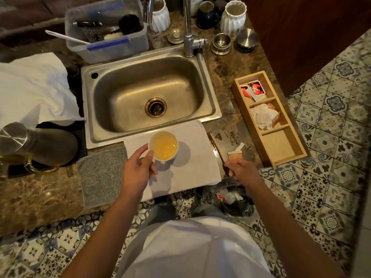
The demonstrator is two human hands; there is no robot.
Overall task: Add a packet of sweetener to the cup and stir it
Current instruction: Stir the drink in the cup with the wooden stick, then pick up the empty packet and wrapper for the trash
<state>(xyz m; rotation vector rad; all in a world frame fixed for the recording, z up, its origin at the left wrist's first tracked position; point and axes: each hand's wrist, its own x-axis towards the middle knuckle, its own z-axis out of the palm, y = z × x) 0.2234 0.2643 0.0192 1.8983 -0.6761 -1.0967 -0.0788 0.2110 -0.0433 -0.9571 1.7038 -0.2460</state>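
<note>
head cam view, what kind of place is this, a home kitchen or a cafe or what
Probably a small kitchen or drinks counter, home or cafe I cannot tell. A steel sink with a tap is set in a marble-look counter, and a wooden organizer holds packets. The left hand holds a cup of pale drink.

I am counting one cup (163,145) of yellow liquid, one sink (149,95), two white ribbed vases (160,15) at the far side, one wooden box (269,117) with three compartments on the right, and my two hands (138,169).
</note>
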